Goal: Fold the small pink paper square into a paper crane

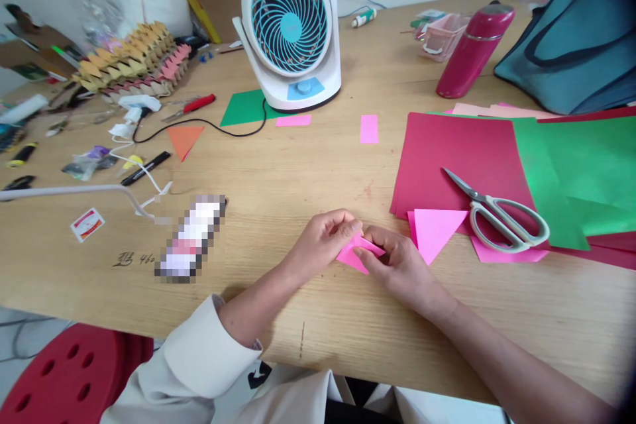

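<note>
A person at work wears a loose cream sleeve (154,381) on the left arm, its broad cuff (213,344) turned back on the forearm to show a thin edge of darker, patterned lining. The left hand (330,235) and right hand (402,268) are bare, as is the right forearm (511,354) up to the frame's edge. At the lap, cream cloth (298,396) falls in folds, with black fabric (360,411) showing between them.
</note>
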Motion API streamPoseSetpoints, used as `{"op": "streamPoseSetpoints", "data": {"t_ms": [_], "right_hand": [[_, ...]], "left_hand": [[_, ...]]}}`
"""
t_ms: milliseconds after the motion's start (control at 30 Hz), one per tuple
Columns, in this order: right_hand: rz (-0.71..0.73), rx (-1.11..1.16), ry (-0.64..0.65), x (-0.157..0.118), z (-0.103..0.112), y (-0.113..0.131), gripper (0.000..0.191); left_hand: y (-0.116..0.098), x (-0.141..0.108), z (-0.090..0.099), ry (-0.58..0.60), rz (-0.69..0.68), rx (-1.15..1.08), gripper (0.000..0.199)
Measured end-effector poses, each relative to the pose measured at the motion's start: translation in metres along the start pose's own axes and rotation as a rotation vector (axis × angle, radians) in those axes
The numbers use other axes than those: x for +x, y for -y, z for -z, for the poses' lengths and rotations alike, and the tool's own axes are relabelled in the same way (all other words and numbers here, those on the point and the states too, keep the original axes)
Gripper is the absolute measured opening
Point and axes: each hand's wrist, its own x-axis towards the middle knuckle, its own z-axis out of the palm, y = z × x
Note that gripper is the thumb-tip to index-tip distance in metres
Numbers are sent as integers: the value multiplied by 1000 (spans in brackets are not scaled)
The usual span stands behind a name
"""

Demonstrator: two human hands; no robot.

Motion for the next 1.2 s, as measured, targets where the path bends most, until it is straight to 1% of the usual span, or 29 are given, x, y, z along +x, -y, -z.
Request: {"op": "streamPoseSetpoints", "data": {"t_ms": [100, 267, 367, 467, 533, 733, 800, 867, 933, 1000, 1100, 1200], "right_hand": [[-52, 55, -23, 1, 0, -1, 19], [-41, 123, -32, 1, 1, 2, 18], [-54, 162, -35, 1, 2, 3, 22], [-48, 150, -37, 1, 2, 1, 27], [-35, 129, -38, 2, 1, 0, 27], [-43, 106, -36, 3, 2, -2, 24], [-55, 110, -27, 3, 2, -2, 23], [-59, 87, -21, 2, 1, -2, 23], [-53, 47, -22, 1, 1, 0, 22], [-48, 19, -23, 1, 0, 1, 22], [-53, 5, -16, 2, 0, 2, 21], [-62, 20, -11, 2, 0, 2, 21]], "left_hand": [[0, 0, -1, -34, 6, 36, 38], [5, 0, -3, -102, -23, 29, 42], [7, 1, -2, -95, -30, 24, 44], [9, 2, -1, -82, -7, 3, 46], [10, 2, 0, -76, 5, -9, 47], [11, 3, 0, -112, 13, -11, 46], [9, 3, 0, -87, 43, -52, 43], [8, 3, -1, -63, 55, -70, 35], [6, 3, -1, -60, 31, -44, 27], [5, 3, -2, -75, -1, -9, 24], [5, 1, -2, -77, -7, -30, 27], [5, 0, -2, -46, -5, -100, 31]]}}
